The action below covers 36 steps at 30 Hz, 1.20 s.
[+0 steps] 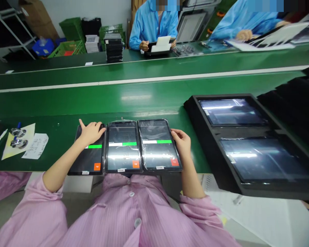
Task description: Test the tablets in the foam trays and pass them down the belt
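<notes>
Three tablets lie side by side at the front edge of the green bench: a left tablet (89, 159), a middle tablet (122, 151) and a right tablet (157, 151). Each lit screen shows a green bar and a red or orange square. My left hand (90, 133) rests across the top of the left tablet, its fingers spread and thumb out to the side. Curled fingers of my right hand (181, 139) grip the right tablet's outer edge, near its upper corner; the fingertips are partly hidden.
To the right, a black foam tray (208, 151) holds two more tablets. Handwritten paper (37, 145) and small metal parts (18, 137) lie at left. Across the green belt (92, 101), people in blue sleeves work beside a stack of dark devices (113, 49).
</notes>
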Tool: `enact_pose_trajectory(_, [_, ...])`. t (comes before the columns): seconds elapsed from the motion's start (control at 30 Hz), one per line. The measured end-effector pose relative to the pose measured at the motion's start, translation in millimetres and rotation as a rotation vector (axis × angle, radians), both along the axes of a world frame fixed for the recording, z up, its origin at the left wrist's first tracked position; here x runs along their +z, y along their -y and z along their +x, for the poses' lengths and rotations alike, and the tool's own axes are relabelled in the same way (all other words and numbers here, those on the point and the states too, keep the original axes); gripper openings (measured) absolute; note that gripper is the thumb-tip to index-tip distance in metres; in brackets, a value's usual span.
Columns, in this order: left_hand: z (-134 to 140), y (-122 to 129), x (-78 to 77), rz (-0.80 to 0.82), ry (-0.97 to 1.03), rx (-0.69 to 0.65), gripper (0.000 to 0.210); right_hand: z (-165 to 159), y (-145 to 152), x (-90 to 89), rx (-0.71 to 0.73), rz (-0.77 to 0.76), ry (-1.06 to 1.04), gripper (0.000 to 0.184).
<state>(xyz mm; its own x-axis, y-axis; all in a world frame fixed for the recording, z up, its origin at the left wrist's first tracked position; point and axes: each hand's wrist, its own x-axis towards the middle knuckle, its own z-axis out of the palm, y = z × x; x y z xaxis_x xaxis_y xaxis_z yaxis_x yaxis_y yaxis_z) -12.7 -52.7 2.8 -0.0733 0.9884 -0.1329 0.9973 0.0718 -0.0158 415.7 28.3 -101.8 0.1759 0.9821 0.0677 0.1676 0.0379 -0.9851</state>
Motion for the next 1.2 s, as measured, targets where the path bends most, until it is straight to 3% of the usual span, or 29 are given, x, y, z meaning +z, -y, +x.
enact_pose_trajectory(0.27, [9,-5,9.8,-0.198,-0.102,0.027,0.072,2,5,-3.8,-0.047,-0.012,-0.011,0.038])
enact_pose_trajectory(0.43, [16,-7,14.9,-0.232,-0.1,0.088,0.081,5,6,-5.4,-0.037,-0.039,-0.002,0.044])
enact_pose_trajectory(0.7, [31,-20,23.5,-0.311,-0.131,0.128,0.083,6,7,-0.8,-0.035,-0.054,0.067,0.045])
enact_pose_trajectory(1.03, [35,-30,19.2,-0.401,-0.167,0.116,0.085,3,7,6.5,0.007,-0.054,0.083,0.043])
enact_pose_trajectory(1.2, [32,-37,22.7,-0.428,-0.159,0.103,0.075,2,9,6.6,0.046,-0.033,0.086,0.047])
